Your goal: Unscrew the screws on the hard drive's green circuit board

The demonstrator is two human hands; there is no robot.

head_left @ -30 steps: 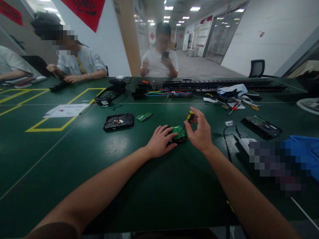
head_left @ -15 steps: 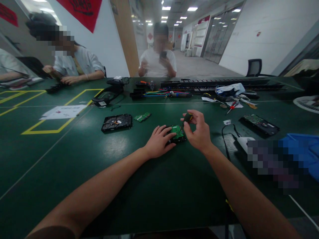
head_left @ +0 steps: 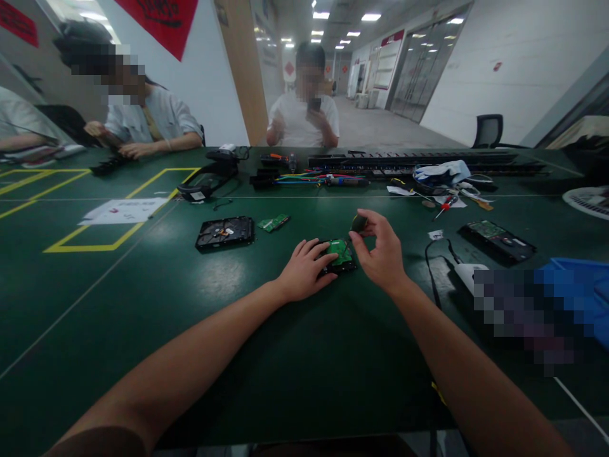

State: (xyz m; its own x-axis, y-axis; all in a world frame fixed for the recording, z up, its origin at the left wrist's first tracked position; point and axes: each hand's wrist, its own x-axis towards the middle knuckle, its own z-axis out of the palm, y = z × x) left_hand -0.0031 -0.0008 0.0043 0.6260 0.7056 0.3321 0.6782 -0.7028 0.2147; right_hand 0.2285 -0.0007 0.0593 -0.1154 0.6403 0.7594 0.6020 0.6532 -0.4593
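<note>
A hard drive (head_left: pixel 350 264) with its green circuit board (head_left: pixel 339 251) facing up lies flat on the table in front of me. My left hand (head_left: pixel 307 270) holds its left end, with fingers spread over the board and the thumb along the near edge. Between the bent fingers of my right hand (head_left: pixel 378 247) is a screwdriver (head_left: pixel 358 223) with a dark handle. Its thin shaft slants down toward the right part of the board; whether the tip sits in a screw is too small to tell.
A second hard drive (head_left: pixel 225 233) and a loose green board (head_left: pixel 274 222) lie to the left. Another drive (head_left: pixel 497 241), a red screwdriver (head_left: pixel 445 205), a cable (head_left: pixel 431 273) and a blue bin (head_left: pixel 575 285) are at right. Two people (head_left: pixel 304 117) (head_left: pixel 152 120) sit across the table.
My hands keep nearly the same places on the drive and screwdriver. The screwdriver handle looks slightly turned in my right fingers, and the whole view has shifted a little.
</note>
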